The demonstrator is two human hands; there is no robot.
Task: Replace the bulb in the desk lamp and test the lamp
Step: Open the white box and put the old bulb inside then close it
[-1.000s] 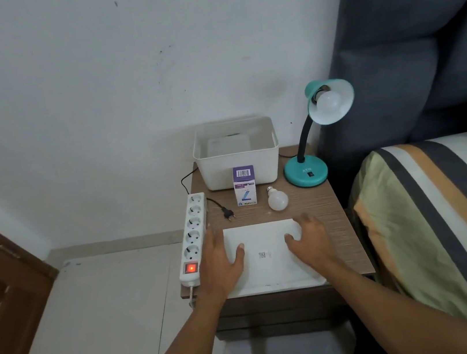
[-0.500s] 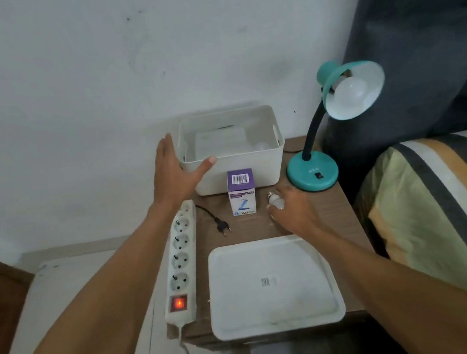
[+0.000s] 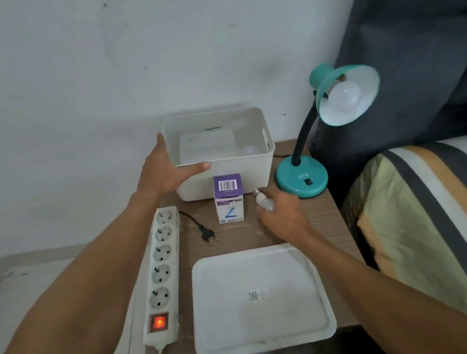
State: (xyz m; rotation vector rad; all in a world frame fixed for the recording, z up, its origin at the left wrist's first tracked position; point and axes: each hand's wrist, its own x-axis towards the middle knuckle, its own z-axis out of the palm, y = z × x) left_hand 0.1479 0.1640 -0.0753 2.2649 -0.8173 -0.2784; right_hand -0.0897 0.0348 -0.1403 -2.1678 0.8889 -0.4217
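Observation:
A teal desk lamp (image 3: 302,177) stands at the table's back right, with a white bulb (image 3: 346,96) in its shade. Its black plug (image 3: 208,236) lies loose on the table, beside the white power strip (image 3: 162,274) whose red switch glows. My right hand (image 3: 285,214) grips a loose white bulb (image 3: 263,201) lying on the table, its screw base pointing away from me. My left hand (image 3: 164,170) holds the left front corner of the white bin (image 3: 226,175), thumb along the front rim. A second bulb (image 3: 250,150) lies inside the bin.
A purple and white bulb box (image 3: 228,198) stands in front of the bin. A white tray (image 3: 259,300) lies at the table's near edge. A striped bed (image 3: 433,222) and dark curtain (image 3: 422,27) close off the right side. The floor drops away on the left.
Both hands left the tray. My left hand went up to the bin's corner and my right hand reached the loose bulb and closed on it. The camera moved closer.

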